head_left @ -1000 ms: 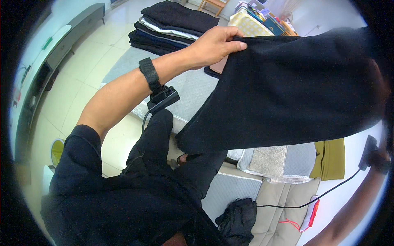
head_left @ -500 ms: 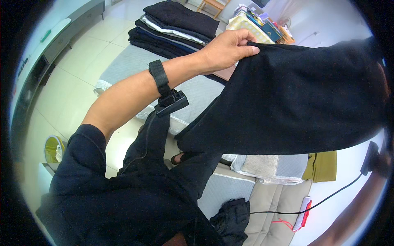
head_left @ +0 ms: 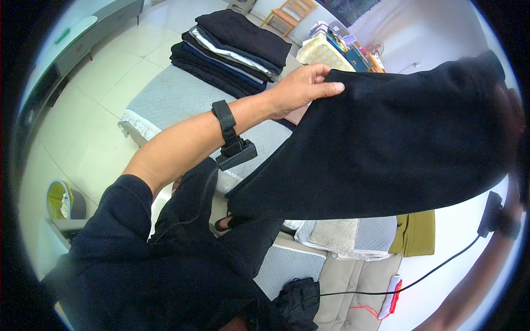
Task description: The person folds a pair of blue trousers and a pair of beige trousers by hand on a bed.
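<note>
A large black garment (head_left: 375, 149) is stretched out in the air in front of me. It is plain dark cloth with a sagging lower edge; I cannot make out its exact kind. My left hand (head_left: 303, 88) pinches its upper left corner between thumb and fingers. At the far right rim of the view, my right hand (head_left: 514, 113) grips the other end, shadowed and partly cut off. Beyond my left hand, a stack of folded clothes (head_left: 243, 36), mostly black with a white layer, rests on the grey quilted cover (head_left: 160, 99).
Below the garment lie a beige cushioned seat (head_left: 353, 281), an olive cloth (head_left: 417, 234) and a dark crumpled cloth bundle (head_left: 298, 298). A black cable (head_left: 353, 293) runs to my right wrist. A waste bin (head_left: 63, 199) stands left; a wooden chair (head_left: 287, 17) stands far back.
The view has shifted slightly, so the room sits lower and more to the left. Both hands still hold the garment, which keeps nearly the same spread.
</note>
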`<state>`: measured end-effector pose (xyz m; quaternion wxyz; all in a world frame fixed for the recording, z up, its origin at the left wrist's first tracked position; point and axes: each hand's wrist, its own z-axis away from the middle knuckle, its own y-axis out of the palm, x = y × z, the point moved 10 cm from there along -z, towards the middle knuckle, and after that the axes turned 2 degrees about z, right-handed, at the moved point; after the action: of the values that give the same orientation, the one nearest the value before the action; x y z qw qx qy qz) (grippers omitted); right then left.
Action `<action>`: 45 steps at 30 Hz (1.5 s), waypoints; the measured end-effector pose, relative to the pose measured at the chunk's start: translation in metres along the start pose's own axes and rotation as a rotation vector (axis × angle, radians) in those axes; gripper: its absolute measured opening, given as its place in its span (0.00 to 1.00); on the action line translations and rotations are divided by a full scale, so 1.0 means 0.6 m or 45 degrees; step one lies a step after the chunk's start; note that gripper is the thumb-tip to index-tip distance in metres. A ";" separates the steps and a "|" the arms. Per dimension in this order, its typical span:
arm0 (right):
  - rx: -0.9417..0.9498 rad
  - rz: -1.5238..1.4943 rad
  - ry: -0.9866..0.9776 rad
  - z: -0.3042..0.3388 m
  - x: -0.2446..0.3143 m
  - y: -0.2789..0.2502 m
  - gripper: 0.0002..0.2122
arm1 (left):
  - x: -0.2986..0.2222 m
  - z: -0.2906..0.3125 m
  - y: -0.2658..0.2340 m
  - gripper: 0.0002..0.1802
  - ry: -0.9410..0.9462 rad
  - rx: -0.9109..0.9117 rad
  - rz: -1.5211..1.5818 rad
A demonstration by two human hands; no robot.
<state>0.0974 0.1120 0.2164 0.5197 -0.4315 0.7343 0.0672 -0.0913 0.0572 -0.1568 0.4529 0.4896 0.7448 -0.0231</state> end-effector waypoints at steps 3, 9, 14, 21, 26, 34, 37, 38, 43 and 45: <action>-0.072 0.008 -0.045 -0.011 0.006 -0.003 0.24 | 0.011 0.022 0.013 0.34 -0.051 0.100 0.127; 0.016 -0.018 0.003 -0.033 0.007 0.011 0.25 | 0.113 0.102 0.001 0.48 -0.221 0.161 -0.010; 0.043 -0.006 0.031 -0.047 0.005 0.018 0.26 | 0.206 0.189 -0.020 0.47 -0.487 0.154 -0.095; 0.033 -0.046 -0.007 -0.055 0.003 0.030 0.27 | 0.310 0.278 -0.065 0.32 -0.666 0.173 -0.145; 0.058 -0.068 0.000 -0.069 0.004 0.043 0.27 | 0.395 0.354 -0.093 0.30 -0.821 0.214 -0.107; 0.102 0.129 -0.036 -0.071 -0.091 0.125 0.21 | 0.433 0.391 -0.148 0.18 -0.911 0.121 -0.192; 0.179 0.139 0.106 -0.051 -0.156 0.171 0.18 | 0.399 0.349 -0.183 0.15 -0.844 0.040 -0.343; 0.176 0.125 0.204 -0.049 -0.167 0.177 0.17 | 0.373 0.338 -0.201 0.15 -0.872 0.021 -0.384; 0.135 0.028 0.466 -0.024 -0.167 0.197 0.19 | 0.293 0.259 -0.319 0.16 -0.646 0.020 -0.575; 0.086 -0.010 0.440 -0.013 -0.169 0.203 0.19 | 0.258 0.231 -0.357 0.16 -0.674 -0.012 -0.600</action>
<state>0.0153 0.2403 0.2604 0.4000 -0.4220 0.8128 -0.0348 -0.1786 -0.0105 -0.4342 0.6148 0.2794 0.6941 -0.2495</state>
